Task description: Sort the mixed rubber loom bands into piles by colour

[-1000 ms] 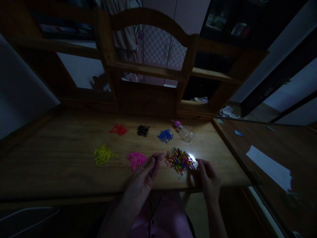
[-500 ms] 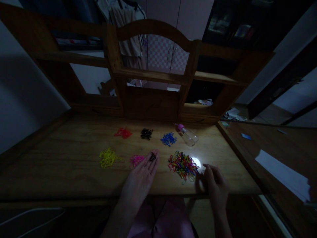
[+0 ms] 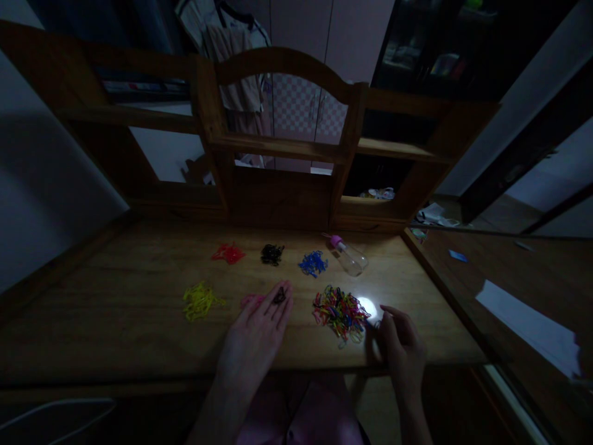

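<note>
I judge the dark loops (image 3: 280, 295) light, springy, best edge-pinched; left fingers (image 3: 280, 312) extended beneath, pinch of right fingers (image 3: 397, 314) unclear.

This looks like a room in a home, most likely a bedroom. Behind a wooden desk (image 3: 120, 290) with an arched, open-shelved hutch (image 3: 282, 147) stands a pale pinkish wardrobe (image 3: 301, 37) with checkered panels (image 3: 296, 102) and slim handles. Clothes (image 3: 236, 71) hang beside it, a dark glass-fronted cabinet (image 3: 407, 43) holds small items, and a pink-capped clear bottle (image 3: 352, 259) lies on the desktop.
</note>
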A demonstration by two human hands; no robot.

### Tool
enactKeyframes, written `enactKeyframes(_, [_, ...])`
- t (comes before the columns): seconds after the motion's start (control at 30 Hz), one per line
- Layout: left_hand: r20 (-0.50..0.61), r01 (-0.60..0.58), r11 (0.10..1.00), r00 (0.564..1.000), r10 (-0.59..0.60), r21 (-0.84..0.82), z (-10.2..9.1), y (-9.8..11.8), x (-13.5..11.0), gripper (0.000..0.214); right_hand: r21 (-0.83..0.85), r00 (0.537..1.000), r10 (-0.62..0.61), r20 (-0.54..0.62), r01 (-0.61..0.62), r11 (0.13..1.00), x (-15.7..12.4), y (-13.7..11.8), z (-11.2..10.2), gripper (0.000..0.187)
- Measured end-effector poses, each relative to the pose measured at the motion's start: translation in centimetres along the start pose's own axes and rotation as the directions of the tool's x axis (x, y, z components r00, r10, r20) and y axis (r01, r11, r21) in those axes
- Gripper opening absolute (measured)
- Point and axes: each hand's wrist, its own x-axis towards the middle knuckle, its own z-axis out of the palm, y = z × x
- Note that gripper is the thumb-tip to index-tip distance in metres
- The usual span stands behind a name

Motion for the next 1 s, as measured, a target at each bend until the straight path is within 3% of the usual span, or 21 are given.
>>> enactKeyframes(0.2, [-0.042, 0.113, 0.994, 0.993, -0.112, 0.014, 0.4, 0.9, 0.0, 0.055, -0.014, 1.000, 0.009, -0.017, -0.010, 1.000, 0.0, 0.2, 0.0, 0.035])
enactKeyframes(0.27, [-0.052, 0.176, 0.958, 0.980, -0.192, -0.225, 0.6, 1.0, -0.2, 0.057, -0.006, 1.000, 0.009, -0.012, -0.009, 1.000, 0.0, 0.3, 0.0, 0.035])
enactKeyframes(0.3, [-0.041, 0.204, 0.880, 0.969, -0.245, -0.429, 0.6, 1.0, -0.2, 0.058, 0.002, 1.000, 0.008, -0.008, -0.008, 1.000, 0.0, 0.2, 0.0, 0.035])
enactKeyframes(0.37, [0.021, 0.227, 0.580, 0.940, -0.340, -0.782, 0.4, 0.9, -0.1, 0.058, 0.013, 1.000, 0.006, -0.010, -0.006, 1.000, 0.0, 0.0, 0.0, 0.035])
enactKeyframes(0.4, [0.047, 0.219, 0.449, 0.931, -0.363, -0.867, 0.1, 0.9, 0.2, 0.055, 0.015, 1.000, 0.006, -0.018, -0.005, 1.000, 0.0, -0.2, 0.1, 0.036])
enactKeyframes(0.43, [0.054, 0.208, 0.389, 0.927, -0.371, -0.898, -0.3, 0.9, 0.7, 0.053, 0.016, 1.000, 0.007, -0.026, -0.006, 1.000, 0.0, -0.4, 0.1, 0.036])
enactKeyframes(0.53, [0.006, 0.171, 0.433, 0.934, -0.357, -0.885, -2.0, 1.4, 3.4, 0.049, 0.029, 0.999, 0.018, -0.033, -0.017, 0.999, -0.1, -0.9, 0.2, 0.037])
enactKeyframes(0.67, [-0.166, 0.120, 0.663, 0.921, -0.352, -0.739, -4.2, 2.5, 8.7, 0.039, 0.047, 1.000, 0.012, -0.022, -0.011, 0.999, -0.1, -1.1, 0.2, 0.038])
enactKeyframes(0.8, [-0.309, 0.111, 0.829, 0.894, -0.324, -0.549, -4.6, 2.7, 12.8, 0.030, 0.030, 0.999, -0.005, -0.035, 0.006, 1.000, 0.0, -0.7, 0.2, 0.037])
enactKeyframes(0.9, [-0.317, 0.138, 0.853, 0.889, -0.330, -0.504, -4.2, 2.5, 14.0, 0.030, 0.041, 1.000, -0.015, -0.027, 0.016, 0.999, 0.0, -0.4, 0.2, 0.036])
enactKeyframes(1.0, [-0.286, 0.110, 0.875, 0.919, -0.270, -0.472, -3.4, 2.7, 13.3, 0.031, 0.056, 1.000, -0.019, -0.023, 0.020, 0.998, -0.1, -0.3, 0.2, 0.036])
